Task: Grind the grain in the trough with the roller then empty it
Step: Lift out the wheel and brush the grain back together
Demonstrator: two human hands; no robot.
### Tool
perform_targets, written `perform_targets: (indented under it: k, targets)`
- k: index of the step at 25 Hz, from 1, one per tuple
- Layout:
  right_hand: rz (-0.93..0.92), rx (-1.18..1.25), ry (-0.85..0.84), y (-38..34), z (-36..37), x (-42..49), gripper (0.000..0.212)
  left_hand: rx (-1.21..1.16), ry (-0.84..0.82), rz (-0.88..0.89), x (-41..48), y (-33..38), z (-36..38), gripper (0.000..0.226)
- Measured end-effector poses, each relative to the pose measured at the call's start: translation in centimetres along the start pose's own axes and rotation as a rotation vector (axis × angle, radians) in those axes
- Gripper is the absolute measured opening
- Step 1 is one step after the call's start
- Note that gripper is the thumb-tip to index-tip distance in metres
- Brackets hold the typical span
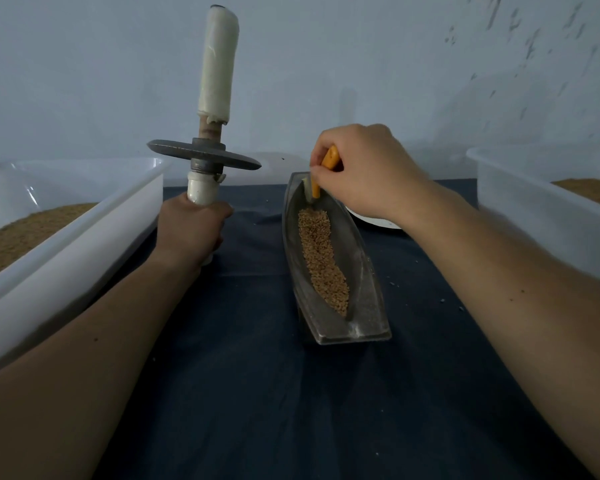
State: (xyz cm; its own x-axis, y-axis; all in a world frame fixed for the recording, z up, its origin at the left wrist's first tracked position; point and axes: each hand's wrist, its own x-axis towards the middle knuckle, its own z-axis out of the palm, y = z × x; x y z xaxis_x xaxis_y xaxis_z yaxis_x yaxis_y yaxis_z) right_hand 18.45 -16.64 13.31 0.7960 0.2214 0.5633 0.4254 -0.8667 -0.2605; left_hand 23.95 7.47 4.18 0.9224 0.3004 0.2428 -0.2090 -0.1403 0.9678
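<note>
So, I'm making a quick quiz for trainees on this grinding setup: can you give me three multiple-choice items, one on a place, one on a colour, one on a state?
1. Where is the roller?
A. Resting in the trough.
B. Upright in the left hand, left of the trough.
C. Out of sight.

2. What colour is the handle of the brush in the right hand?
A. Green.
B. Black.
C. Orange.

3. What state is the trough in?
A. Holding grain.
B. Empty.
C. Overturned.

Key: 1 B, the left hand grips its lower handle; 2 C, orange shows beside the fingers; 3 A, grain lies along its bottom.
</note>
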Motion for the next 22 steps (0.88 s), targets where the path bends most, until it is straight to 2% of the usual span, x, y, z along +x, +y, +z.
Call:
perform_targets:
  k: [4, 8, 10, 14, 18, 22]
  targets:
    - [0.011, -0.016, -0.154, -0.2, -1.0, 0.4, 0.011, 0.001, -0.003, -0.002, 0.0, 0.2, 0.0, 0.022]
    - [0.020, 0.050, 0.025, -0.5, -1.3, 0.5, 0.010, -0.002, -0.015, 0.002, -0.2, 0.2, 0.0, 0.023]
    - [0.020, 0.049, 0.034, -0.5, -0.7, 0.2, 0.009, 0.005, -0.013, 0.006, -0.3, 0.2, 0.0, 0.023]
    - [0.078, 0.045, -0.105, -0.1, -0.5, 0.3, 0.012, 0.025, -0.009, 0.011, -0.3, 0.4, 0.1, 0.021]
    - [0.107, 0.084, -0.075, -0.5, -1.2, 0.5, 0.013, 0.031, -0.006, 0.011, -0.4, 0.5, 0.1, 0.021]
    - [0.109, 0.069, -0.193, -1.5, -2.5, 0.1, 0.009, 0.032, -0.013, 0.012, -0.7, 0.7, 0.0, 0.021]
